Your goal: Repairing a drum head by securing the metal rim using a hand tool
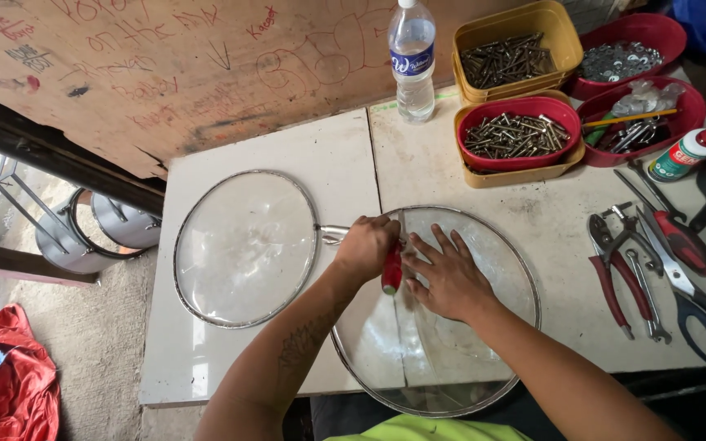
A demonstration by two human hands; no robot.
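Note:
Two round glass lids with metal rims lie on a white tiled table. The larger lid (484, 359) is in front of me, reaching over the table's near edge. My left hand (367, 247) grips a red-handled screwdriver (391, 273) upright over the lid's upper left part. Flat on the glass just to its right rests my right hand (449, 273), fingers spread and pointing toward the tool. The smaller lid (243, 245) lies to the left, a small metal fitting (332, 233) sticking out at its right rim near my left hand.
Behind stand a clear water bottle (411, 61) and yellow (516, 57) and red trays (516, 135) of screws and washers. Pliers (614, 273), scissors (700, 310) and a glue bottle (688, 151) lie at the right. Steel pots (96, 229) and red cloth (10, 384) sit on the floor left.

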